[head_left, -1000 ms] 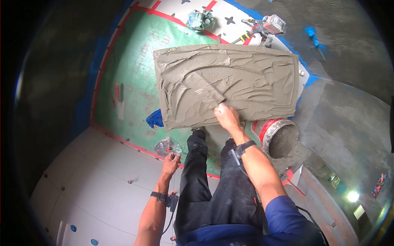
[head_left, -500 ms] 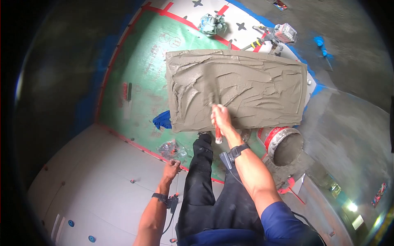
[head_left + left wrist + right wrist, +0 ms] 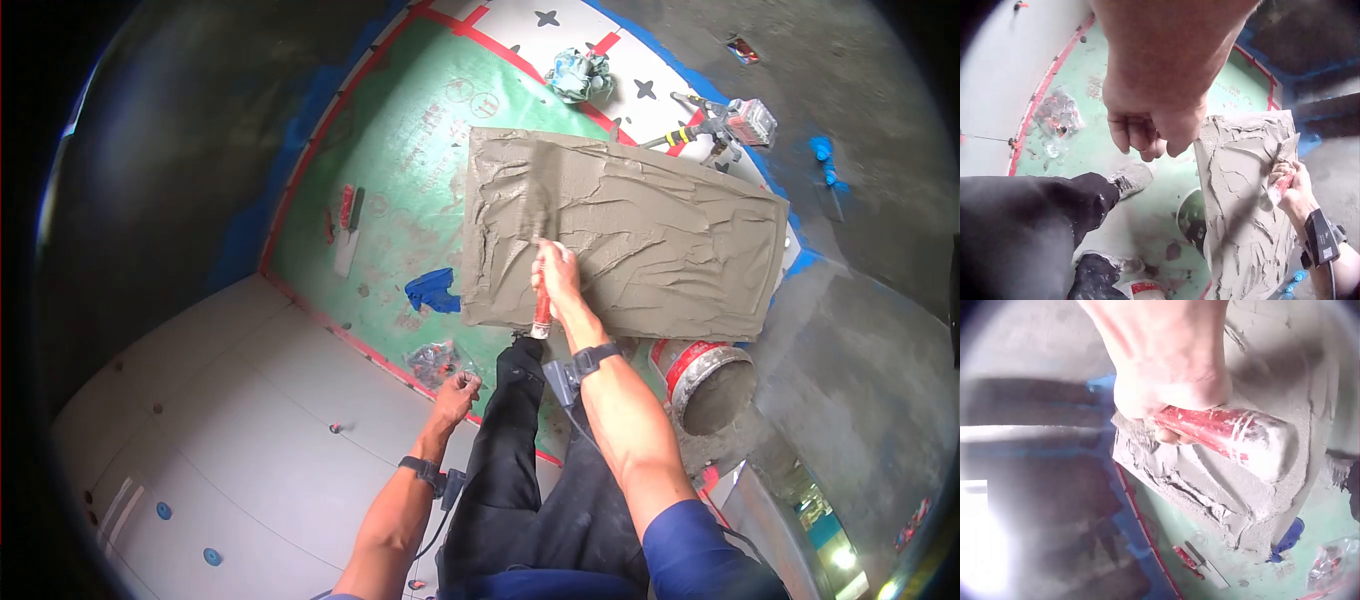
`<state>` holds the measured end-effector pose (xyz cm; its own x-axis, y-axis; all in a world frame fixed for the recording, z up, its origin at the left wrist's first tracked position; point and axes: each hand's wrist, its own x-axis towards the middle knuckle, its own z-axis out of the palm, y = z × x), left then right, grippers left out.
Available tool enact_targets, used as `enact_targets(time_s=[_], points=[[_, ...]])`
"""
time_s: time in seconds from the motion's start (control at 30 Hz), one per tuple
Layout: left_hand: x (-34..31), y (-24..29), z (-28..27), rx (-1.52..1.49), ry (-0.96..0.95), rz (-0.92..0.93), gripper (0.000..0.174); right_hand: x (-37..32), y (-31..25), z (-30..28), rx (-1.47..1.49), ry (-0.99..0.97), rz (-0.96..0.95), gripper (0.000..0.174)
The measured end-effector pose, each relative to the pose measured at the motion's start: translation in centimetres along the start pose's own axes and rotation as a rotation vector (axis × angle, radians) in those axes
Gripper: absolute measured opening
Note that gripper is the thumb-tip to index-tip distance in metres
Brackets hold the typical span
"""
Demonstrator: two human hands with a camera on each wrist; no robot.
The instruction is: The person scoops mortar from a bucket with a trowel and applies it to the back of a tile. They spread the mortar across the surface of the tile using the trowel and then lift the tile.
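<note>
My right hand (image 3: 556, 272) grips the red handle (image 3: 542, 308) of a trowel, its blade (image 3: 543, 185) blurred over the left part of a rectangular slab (image 3: 650, 240). Grey mortar coats the slab's top in ridges and swirls. In the right wrist view the handle's mortar-crusted white end (image 3: 1272, 450) sticks out past the hand. My left hand (image 3: 458, 395) hangs beside the left leg with fingers loosely curled and nothing in them; the left wrist view shows the same fingers (image 3: 1138, 134) above the green floor covering.
A mortar-smeared bucket (image 3: 690, 365) stands below the slab's right end. On the green covering (image 3: 400, 150) lie another trowel (image 3: 347, 250), a blue cloth (image 3: 432, 290) and a plastic bag of small parts (image 3: 436, 362). Behind the slab are a crumpled bag (image 3: 580, 76) and a power tool (image 3: 735, 122).
The trowel's blade has swung from slanting up-left to pointing nearly straight away, and its handle now shows below my right fist. The head view has shifted, moving the scene rightward. My left hand stays idle.
</note>
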<state>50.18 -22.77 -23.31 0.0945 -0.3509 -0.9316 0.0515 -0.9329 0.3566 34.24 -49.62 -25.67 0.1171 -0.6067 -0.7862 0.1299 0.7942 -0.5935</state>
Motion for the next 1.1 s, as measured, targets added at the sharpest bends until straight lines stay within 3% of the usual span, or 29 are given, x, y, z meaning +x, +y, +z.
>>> enact_targets(time_s=[0.07, 0.13, 0.2, 0.23, 0.3, 0.47, 0.53, 0.67, 0.8, 0.9, 0.93, 0.97, 1.03, 1.1], points=[[-0.5, -0.9, -0.3, 0.007, 0.01, -0.034, 0.022, -0.9, 0.3, 0.4, -0.081, -0.037, 0.03, 0.03], [-0.4, -0.4, -0.7, -0.002, 0.025, -0.038, 0.023, -1.1, 1.1, -2.5, -0.542, -0.174, -0.03, 0.035], [-0.9, -1.3, -0.7, -0.024, 0.028, -0.025, 0.025, -2.8, 1.9, -5.9, -1.1, -0.108, -0.451, 0.037], [-0.9, -1.5, -0.7, -0.03, 0.034, -0.02, 0.025, -3.1, 0.7, -6.4, -1.103, -0.114, -0.459, 0.037], [-0.4, -2.4, -1.0, -0.018, 0.014, -0.035, 0.025, -4.4, -2.1, -6.5, -1.582, -0.23, -0.292, 0.038], [0.1, -5.2, -1.8, -0.038, 0.051, -0.067, 0.024, 0.8, -4.9, -3.6, -1.621, -0.069, -0.477, 0.04], [0.0, -4.9, -2.0, 0.013, 0.081, -0.056, 0.021, 1.1, -6.2, -3.4, -1.484, 0.15, -0.361, 0.038], [-0.5, -3.2, -1.5, -0.029, 0.058, 0.03, 0.021, -1.8, -7.1, -9.6, -1.474, 0.278, -0.162, 0.037], [-0.7, 0.0, -0.7, 0.037, 0.022, 0.048, 0.022, -3.7, -8.4, -18.9, -1.442, 0.525, -0.091, 0.039], [-0.4, 0.0, -0.6, 0.066, 0.012, 0.048, 0.023, -5.0, -8.6, -24.4, -1.237, 0.727, -0.047, 0.038], [-0.6, 0.3, -0.4, 0.095, 0.0, 0.044, 0.023, -3.4, -6.2, -27.5, -1.195, 0.857, -0.211, 0.035], [-0.8, 0.6, -0.3, 0.123, -0.011, 0.04, 0.024, -2.4, -4.8, -28.1, -1.191, 0.861, -0.205, 0.035], [-0.4, -0.5, -0.2, 0.16, -0.024, 0.03, 0.024, -1.0, -3.6, -27.5, 0.149, 0.509, -0.058, 0.029], [0.3, -1.7, 0.1, 0.193, -0.041, 0.029, 0.023, -1.8, -4.7, -20.5, 0.33, 0.457, 0.007, 0.029]])
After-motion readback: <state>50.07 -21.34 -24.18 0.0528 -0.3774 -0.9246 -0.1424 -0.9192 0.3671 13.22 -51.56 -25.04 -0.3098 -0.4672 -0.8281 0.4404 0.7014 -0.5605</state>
